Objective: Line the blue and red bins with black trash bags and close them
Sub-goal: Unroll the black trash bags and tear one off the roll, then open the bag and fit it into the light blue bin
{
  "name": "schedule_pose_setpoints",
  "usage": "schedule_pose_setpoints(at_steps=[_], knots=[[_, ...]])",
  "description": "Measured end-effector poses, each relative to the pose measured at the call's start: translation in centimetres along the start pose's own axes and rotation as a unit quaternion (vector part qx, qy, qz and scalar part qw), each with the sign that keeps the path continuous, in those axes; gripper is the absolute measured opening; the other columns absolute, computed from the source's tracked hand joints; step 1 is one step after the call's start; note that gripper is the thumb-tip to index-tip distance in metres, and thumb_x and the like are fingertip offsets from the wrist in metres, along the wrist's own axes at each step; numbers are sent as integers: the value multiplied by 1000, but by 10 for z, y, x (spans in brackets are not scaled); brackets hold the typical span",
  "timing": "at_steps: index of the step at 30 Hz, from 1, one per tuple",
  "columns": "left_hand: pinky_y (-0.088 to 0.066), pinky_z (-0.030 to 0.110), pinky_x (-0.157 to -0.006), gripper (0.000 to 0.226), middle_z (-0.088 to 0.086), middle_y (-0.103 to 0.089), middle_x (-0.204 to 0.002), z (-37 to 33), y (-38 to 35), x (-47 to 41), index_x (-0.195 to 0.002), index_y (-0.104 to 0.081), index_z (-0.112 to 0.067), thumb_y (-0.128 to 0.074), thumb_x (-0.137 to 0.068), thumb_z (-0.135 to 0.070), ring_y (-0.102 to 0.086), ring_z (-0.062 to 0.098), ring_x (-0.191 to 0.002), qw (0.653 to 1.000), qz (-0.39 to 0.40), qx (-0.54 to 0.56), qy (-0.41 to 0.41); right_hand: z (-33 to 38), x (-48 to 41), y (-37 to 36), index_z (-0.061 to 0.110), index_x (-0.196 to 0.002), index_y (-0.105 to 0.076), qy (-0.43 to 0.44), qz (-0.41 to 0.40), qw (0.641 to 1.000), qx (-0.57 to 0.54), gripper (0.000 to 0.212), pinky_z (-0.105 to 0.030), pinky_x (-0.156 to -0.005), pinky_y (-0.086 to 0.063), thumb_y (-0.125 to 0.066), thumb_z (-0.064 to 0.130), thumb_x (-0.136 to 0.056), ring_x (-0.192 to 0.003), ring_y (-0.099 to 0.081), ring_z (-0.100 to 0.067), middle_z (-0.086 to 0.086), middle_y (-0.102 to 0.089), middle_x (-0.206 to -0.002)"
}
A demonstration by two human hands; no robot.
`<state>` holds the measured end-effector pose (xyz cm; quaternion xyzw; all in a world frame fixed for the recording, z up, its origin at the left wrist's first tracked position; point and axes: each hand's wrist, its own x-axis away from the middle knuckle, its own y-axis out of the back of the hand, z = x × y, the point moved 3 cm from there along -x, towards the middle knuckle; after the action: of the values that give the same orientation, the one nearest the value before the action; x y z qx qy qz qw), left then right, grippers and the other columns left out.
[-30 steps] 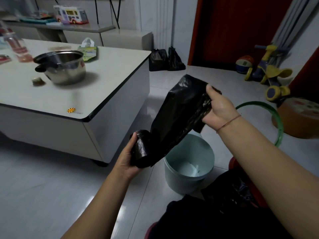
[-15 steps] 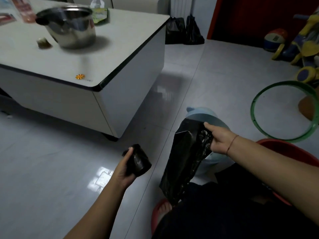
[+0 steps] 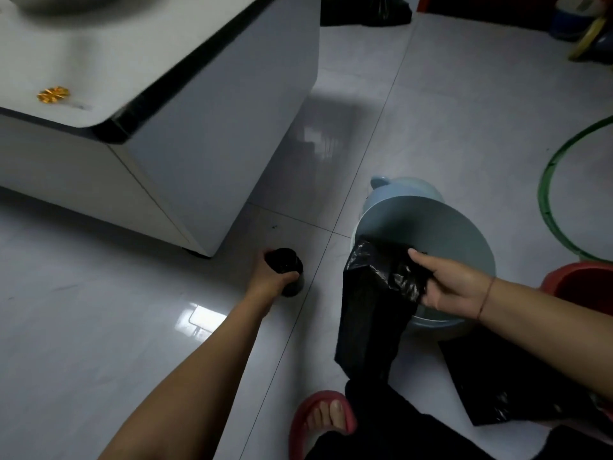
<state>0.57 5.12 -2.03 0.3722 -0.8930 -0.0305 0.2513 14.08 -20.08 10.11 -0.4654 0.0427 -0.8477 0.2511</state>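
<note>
Here the trash bag [image 3: 374,313] hangs lengthwise from the right hand [image 3: 447,287].

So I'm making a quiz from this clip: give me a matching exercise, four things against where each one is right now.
Things:
1. roll of bags
2. loose black bag
3. red bin
4. green hoop

Places:
A. flat on the floor, far right
B. held by the left hand, low by the floor
C. right edge, beside the blue bin
D. held by the right hand at the blue bin's rim

Pairs: 1-B, 2-D, 3-C, 4-A
</note>
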Motion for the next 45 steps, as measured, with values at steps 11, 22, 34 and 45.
schedule_pose_setpoints(at_steps=[11, 22, 34, 45], knots=[[-47, 34, -89, 77, 10, -51, -124, 35, -25, -16, -122, -46, -14, -86, -56, -11, -52, 27, -113, 991, -35, -110, -69, -6, -8, 19, 13, -100, -64, -29, 39, 999, -17, 16, -30, -69, -58, -51, 18, -91, -70, -70, -13, -5, -70, -89], [-32, 26, -98, 61, 8, -43, -136, -14, -28, 21, -129, -50, -16, -71, -78, -43, -40, 20, -126, 979, -67, -132, -139, 3, 8, 6, 10, -99, -62, 15, 61, 998, 3, 15, -31, -61, -60, -48, 13, -93, -65, -71, -14, -6, -73, -77], [-57, 40, -78, 95, 20, -68, -115, -196, -47, 144, -115, -68, -3, -39, -73, -84, -66, 32, -105, 859, 408, 267, 157, 57, 144, -36, 14, -81, -74, 200, 179, 928, 258, 17, -20, -68, -55, -62, 24, -77, -73, -68, -11, -1, -74, -80], [-55, 38, -86, 32, 21, -67, -111, -318, -65, 231, -117, -61, 3, -63, -87, -6, -67, 33, -97, 922, 338, 175, -75, 90, 236, -25, 9, -121, -62, 287, 145, 944, 76, 52, -34, -93, -49, -49, 44, -86, -112, -63, -23, -12, -67, -120]])
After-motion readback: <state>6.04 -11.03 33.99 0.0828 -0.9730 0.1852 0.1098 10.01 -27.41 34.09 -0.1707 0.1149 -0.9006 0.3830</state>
